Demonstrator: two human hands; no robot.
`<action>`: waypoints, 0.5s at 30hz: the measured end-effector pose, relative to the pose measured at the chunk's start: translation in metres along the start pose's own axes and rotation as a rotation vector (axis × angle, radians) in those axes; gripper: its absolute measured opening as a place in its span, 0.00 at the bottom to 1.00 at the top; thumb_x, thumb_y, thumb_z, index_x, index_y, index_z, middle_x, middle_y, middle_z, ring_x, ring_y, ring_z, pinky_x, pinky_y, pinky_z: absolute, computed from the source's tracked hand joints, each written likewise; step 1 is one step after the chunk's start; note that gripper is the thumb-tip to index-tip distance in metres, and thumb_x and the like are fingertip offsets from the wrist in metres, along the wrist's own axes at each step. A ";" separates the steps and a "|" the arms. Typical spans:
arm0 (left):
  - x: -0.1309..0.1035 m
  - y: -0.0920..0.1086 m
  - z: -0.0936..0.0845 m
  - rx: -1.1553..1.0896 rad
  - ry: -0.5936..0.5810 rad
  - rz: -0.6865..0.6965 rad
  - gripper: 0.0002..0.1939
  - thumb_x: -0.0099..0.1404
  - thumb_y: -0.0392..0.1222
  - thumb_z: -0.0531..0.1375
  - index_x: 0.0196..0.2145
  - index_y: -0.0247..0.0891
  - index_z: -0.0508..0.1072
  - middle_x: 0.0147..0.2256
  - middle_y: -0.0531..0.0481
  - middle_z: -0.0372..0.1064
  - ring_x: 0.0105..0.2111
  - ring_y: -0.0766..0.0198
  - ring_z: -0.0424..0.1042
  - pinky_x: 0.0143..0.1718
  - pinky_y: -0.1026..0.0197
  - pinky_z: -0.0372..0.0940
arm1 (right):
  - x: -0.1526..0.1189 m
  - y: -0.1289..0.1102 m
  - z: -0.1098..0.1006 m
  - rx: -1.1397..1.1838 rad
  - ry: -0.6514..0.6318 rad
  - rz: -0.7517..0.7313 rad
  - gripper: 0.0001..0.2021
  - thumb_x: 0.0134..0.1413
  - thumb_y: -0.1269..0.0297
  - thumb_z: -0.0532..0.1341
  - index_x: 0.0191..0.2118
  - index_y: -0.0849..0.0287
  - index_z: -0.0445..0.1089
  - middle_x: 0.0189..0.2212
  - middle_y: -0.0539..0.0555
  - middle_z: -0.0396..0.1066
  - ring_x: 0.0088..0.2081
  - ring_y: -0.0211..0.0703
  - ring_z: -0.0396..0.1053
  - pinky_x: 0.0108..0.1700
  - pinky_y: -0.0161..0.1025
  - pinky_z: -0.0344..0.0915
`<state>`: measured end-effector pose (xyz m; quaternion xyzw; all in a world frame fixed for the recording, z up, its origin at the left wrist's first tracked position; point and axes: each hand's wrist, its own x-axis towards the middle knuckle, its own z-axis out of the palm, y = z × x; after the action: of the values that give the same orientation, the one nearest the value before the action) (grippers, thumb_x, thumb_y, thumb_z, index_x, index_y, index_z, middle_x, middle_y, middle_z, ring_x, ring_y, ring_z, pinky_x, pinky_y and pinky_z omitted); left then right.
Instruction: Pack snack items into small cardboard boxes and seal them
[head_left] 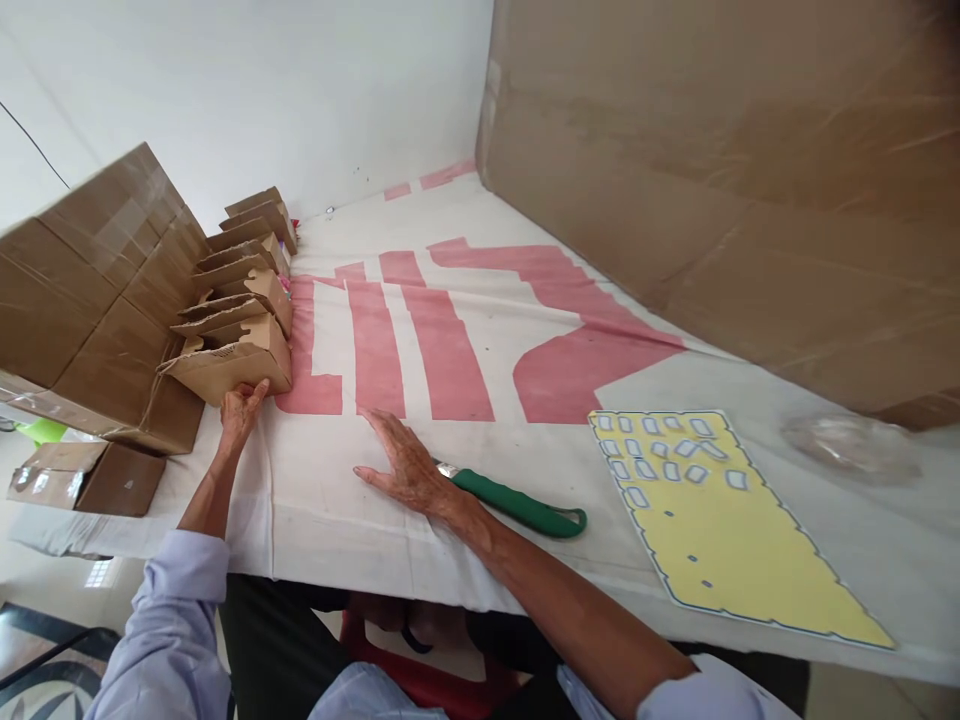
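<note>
My left hand (244,410) is at the near edge of the closest small cardboard box (232,370), its fingers bent against the box's lower side. This box stands at the front of a row of open boxes at the left. My right hand (405,462) hovers over or rests on the white cloth, fingers spread, holding nothing. Beside its wrist lies a tool with a green handle (525,502); its metal end is partly hidden by the hand. To the right, a yellow sheet (720,540) bears several small pale pieces.
A large carton (97,300) stands behind the box row at the left, with a smaller carton (90,478) below it. Another big carton (720,180) fills the upper right. A clear plastic bundle (851,445) lies at the right. Red print marks the cloth (322,510).
</note>
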<state>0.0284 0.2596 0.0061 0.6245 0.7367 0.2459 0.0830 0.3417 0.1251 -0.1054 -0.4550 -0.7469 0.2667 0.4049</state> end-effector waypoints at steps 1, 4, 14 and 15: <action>0.007 0.000 0.002 -0.008 0.010 -0.010 0.26 0.69 0.67 0.62 0.29 0.41 0.79 0.30 0.42 0.80 0.38 0.47 0.79 0.38 0.54 0.68 | 0.000 0.000 0.000 0.000 0.002 -0.004 0.47 0.66 0.58 0.68 0.84 0.50 0.48 0.78 0.65 0.62 0.77 0.64 0.62 0.76 0.69 0.63; 0.022 -0.003 0.002 -0.035 0.025 -0.019 0.28 0.67 0.69 0.63 0.26 0.42 0.77 0.26 0.43 0.76 0.36 0.48 0.78 0.36 0.54 0.66 | -0.002 0.001 0.000 -0.013 0.003 -0.005 0.47 0.66 0.57 0.68 0.84 0.49 0.48 0.77 0.65 0.63 0.77 0.64 0.62 0.75 0.69 0.64; 0.064 0.002 0.016 -0.111 0.050 -0.002 0.29 0.65 0.69 0.66 0.22 0.41 0.75 0.23 0.46 0.71 0.32 0.52 0.74 0.34 0.56 0.63 | -0.007 0.000 0.001 -0.048 0.004 0.027 0.46 0.68 0.57 0.67 0.85 0.47 0.47 0.77 0.63 0.62 0.77 0.63 0.62 0.75 0.68 0.64; 0.068 0.003 0.019 -0.117 0.053 -0.002 0.29 0.65 0.69 0.65 0.22 0.41 0.74 0.23 0.46 0.70 0.31 0.52 0.73 0.34 0.56 0.63 | -0.007 -0.001 0.001 -0.051 0.003 0.026 0.46 0.67 0.58 0.67 0.84 0.47 0.47 0.77 0.63 0.63 0.77 0.63 0.62 0.75 0.67 0.65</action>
<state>0.0251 0.3304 0.0042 0.6112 0.7235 0.3048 0.1001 0.3426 0.1186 -0.1078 -0.4750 -0.7469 0.2522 0.3910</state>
